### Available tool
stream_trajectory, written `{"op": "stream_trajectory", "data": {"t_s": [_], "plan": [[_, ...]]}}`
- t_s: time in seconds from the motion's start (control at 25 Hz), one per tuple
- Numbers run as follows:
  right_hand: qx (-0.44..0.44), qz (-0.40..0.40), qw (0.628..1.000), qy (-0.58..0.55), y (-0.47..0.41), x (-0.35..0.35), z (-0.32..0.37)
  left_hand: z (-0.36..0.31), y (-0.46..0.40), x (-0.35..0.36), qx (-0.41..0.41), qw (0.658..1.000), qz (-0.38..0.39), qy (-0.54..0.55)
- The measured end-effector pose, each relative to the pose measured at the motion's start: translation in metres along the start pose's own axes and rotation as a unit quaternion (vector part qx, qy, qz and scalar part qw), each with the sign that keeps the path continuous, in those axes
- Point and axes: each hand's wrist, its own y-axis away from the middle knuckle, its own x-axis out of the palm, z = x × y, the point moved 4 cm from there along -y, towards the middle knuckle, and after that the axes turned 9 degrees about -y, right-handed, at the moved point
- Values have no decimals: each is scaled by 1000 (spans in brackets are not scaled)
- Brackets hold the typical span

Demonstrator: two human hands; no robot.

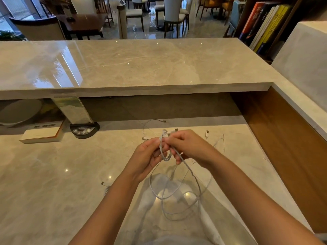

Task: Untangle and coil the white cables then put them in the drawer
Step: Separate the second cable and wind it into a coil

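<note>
Both my hands are raised over the lower marble desk (53, 174), pinching one white cable (194, 179). My left hand (148, 156) grips a short bundle of its loops. My right hand (187, 145) holds the strand near a plug end beside it. The rest of this cable hangs in loose loops down to the desk. A second white cable (147, 124) lies on the desk behind my hands. A third white cable (207, 134) with a USB plug lies to the right. No drawer is in view.
A raised marble counter (132, 68) runs across behind the desk. On the desk's left stand a leaflet holder (74, 110) with a black round base (84, 129) and a flat white box (42, 135). A small plug (102, 183) lies near my left forearm. A wooden wall panel (283, 138) closes the right.
</note>
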Motion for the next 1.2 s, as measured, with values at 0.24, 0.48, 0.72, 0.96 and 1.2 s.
{"op": "stream_trajectory", "data": {"t_s": [0.24, 0.48, 0.72, 0.96, 1.2], "plan": [[40, -47, 998, 8, -1, 21, -40, -7, 3, -2, 13, 996, -57, 65], [23, 38, 999, 14, -1, 0, -61, -14, 5, -9, -9, 987, -37, 153], [58, 162, 981, 90, 2, -48, -66, -20, 5, -18, -1, 977, -21, 211], [121, 3, 962, 244, -13, -93, -41, -12, 8, -13, -45, 990, 74, 112], [115, -119, 954, 249, -30, -74, -10, 2, 8, -2, -82, 992, 92, -10]]}}
